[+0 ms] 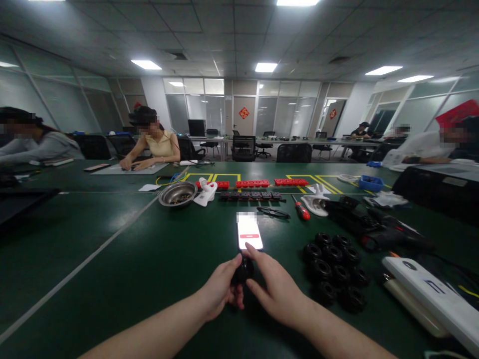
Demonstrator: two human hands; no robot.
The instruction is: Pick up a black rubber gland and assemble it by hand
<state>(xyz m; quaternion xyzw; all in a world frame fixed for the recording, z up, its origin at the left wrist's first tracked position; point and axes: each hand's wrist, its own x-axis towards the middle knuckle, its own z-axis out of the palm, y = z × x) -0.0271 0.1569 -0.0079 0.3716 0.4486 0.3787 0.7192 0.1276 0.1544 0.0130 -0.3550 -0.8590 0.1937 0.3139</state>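
My left hand (221, 287) is closed around a black round part (245, 270), fingers curled beneath it and thumb on top. Close against its other side is my right hand (275, 286), thumb and index finger spread apart. The right index fingertip reaches the lower end of a smartphone (250, 233), whose lit white screen has a red bar. Whether the right thumb touches the black part I cannot tell. Several black ring-shaped parts (333, 267) are grouped on the green table (123, 294) to the right of my hands.
Beyond the phone lie eyeglasses (274, 213), a red screwdriver (301, 208), a metal bowl (177, 194), red trays (252, 184) and a black strip of parts (251, 196). A power drill (381, 232) and a white device (434, 289) occupy the right. Other people sit around the room.
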